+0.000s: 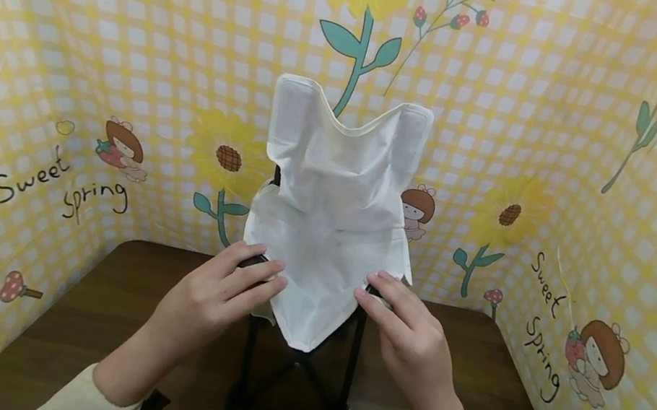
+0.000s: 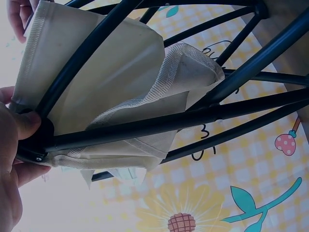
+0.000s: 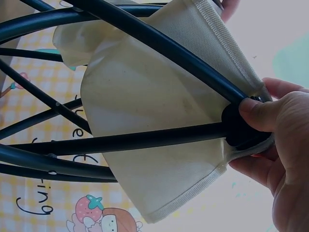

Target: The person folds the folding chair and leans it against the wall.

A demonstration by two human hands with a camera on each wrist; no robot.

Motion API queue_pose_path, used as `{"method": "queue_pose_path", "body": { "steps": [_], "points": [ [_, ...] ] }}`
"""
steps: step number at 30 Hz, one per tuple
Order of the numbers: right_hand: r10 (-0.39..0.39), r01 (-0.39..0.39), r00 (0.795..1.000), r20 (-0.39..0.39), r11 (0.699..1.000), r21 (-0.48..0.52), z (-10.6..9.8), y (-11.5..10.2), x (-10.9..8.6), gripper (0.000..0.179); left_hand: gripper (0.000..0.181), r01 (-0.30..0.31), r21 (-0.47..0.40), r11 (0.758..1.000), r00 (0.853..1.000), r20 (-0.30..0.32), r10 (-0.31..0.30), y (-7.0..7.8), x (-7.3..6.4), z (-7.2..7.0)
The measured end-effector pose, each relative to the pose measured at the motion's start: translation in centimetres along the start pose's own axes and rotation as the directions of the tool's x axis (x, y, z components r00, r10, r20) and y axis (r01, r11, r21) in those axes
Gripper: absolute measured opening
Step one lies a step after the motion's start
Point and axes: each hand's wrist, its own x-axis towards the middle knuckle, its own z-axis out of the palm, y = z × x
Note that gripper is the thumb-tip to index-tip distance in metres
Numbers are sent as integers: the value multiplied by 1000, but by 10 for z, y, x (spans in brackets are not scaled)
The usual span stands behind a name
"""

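Observation:
A small folding chair with a white fabric seat and back [image 1: 327, 249] stands upright on a black tube frame [image 1: 355, 363]. My left hand [image 1: 221, 289] grips the seat's front left corner, thumb beneath on the black corner joint [image 2: 36, 140] and fingers over the fabric. At the front right corner my right hand [image 1: 415, 330] does the same; its thumb presses the black joint [image 3: 241, 123]. Between the hands the seat's front edge dips to a point. Crossed tubes [image 2: 169, 121] run under the cloth in the left wrist view. The fabric's back corners lie partly out of sight.
The chair stands on a dark brown wooden table [image 1: 147, 334]. A yellow checked cloth [image 1: 201, 29] with sunflowers and cartoon figures hangs behind it and on both sides. Black straps [image 1: 150, 408] show at the sleeve cuffs.

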Motion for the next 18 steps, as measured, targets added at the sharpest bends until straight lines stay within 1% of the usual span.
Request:
{"method": "queue_pose_path", "body": {
  "steps": [10, 18],
  "points": [
    [5, -5, 999, 33, 1000, -8, 0, -2, 4, 25, 31, -9, 23, 1000, 1000, 24, 9, -1, 4, 0],
    [-12, 12, 1000, 27, 1000, 7, 3, -5, 10, 25, 29, 20, -27, 999, 999, 35, -19, -3, 7, -3]
  ]
}}
